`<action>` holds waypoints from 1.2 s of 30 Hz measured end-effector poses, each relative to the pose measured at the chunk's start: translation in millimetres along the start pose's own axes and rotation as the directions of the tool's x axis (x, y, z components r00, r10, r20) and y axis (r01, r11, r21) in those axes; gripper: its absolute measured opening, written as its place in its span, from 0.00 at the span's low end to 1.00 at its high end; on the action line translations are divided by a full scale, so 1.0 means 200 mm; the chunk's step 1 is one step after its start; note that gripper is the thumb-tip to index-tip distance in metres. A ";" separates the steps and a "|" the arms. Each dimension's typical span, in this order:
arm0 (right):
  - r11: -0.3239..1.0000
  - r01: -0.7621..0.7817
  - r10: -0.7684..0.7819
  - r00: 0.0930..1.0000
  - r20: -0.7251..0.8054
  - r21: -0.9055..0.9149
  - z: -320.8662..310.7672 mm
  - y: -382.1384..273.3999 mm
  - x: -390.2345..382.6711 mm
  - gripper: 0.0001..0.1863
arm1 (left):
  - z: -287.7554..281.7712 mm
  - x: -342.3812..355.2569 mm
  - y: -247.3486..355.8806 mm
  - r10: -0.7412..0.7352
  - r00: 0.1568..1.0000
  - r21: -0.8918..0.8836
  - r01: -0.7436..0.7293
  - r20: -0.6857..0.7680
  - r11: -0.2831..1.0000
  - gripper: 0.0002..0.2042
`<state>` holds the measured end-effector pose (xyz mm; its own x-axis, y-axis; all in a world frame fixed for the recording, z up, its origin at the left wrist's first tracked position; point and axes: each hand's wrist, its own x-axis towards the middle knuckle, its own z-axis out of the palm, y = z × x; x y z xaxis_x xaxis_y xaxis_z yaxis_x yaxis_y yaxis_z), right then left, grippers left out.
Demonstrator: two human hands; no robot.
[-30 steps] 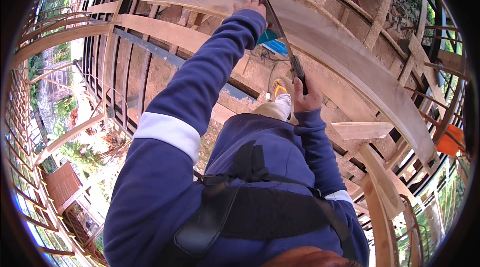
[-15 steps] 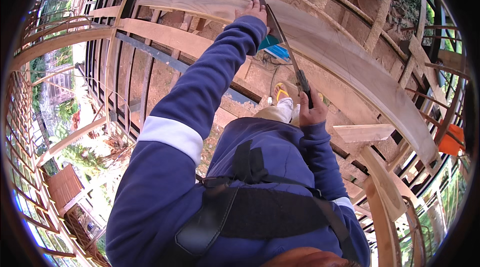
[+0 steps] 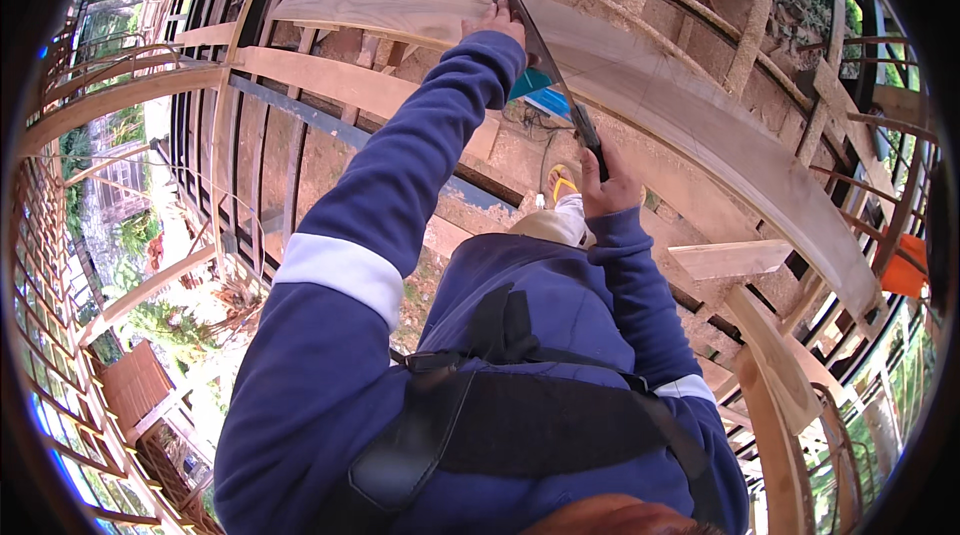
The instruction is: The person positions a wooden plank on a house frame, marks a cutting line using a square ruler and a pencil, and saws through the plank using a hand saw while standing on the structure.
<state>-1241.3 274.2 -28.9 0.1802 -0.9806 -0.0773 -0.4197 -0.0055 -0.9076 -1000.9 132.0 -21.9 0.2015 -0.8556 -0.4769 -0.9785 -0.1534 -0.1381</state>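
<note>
My right hand (image 3: 612, 182) is wrapped round the black handle of a handsaw (image 3: 545, 53). Its long dark blade slants away to the far left across a wide, pale wooden board (image 3: 640, 70). Close along the left side of the blade, my left hand (image 3: 497, 25) grips the board, its fingers on the upper face near the edge. The sleeve and wrist hide part of that grip. The blade overlaps the board, but its teeth and any cut cannot be made out.
A short wood offcut (image 3: 730, 259) lies at right, above more planks (image 3: 770, 365). Something blue (image 3: 550, 103) lies below the board. My foot in a yellow flip-flop (image 3: 562, 182) stands among beams with gaps between them. An orange object (image 3: 905, 267) is at far right.
My right hand has pushed the saw forward and a little left, so the handle is closer to the board. My left hand stays at nearly the same place.
</note>
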 end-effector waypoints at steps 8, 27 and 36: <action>0.999 -0.034 0.034 0.999 0.001 -0.019 -0.05 0.00 -0.06 0.19 | 0.05 -0.01 0.01 -0.003 0.999 0.004 0.003 0.036 1.000 0.40; 0.999 0.008 -0.009 1.000 -0.019 -0.042 -0.12 0.06 -0.20 0.18 | 0.05 0.00 0.00 -0.003 1.000 -0.023 0.003 0.011 1.000 0.42; 1.000 -0.011 0.011 0.999 0.032 -0.008 -0.22 0.02 -0.33 0.19 | 0.06 0.00 -0.01 -0.007 1.000 0.005 0.007 0.026 1.000 0.43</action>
<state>-1294.9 330.1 -9.4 0.2036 -0.9739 -0.1008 -0.4288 0.0039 -0.9034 -998.8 138.9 -32.0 0.2092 -0.8411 -0.4987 -0.9769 -0.1568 -0.1454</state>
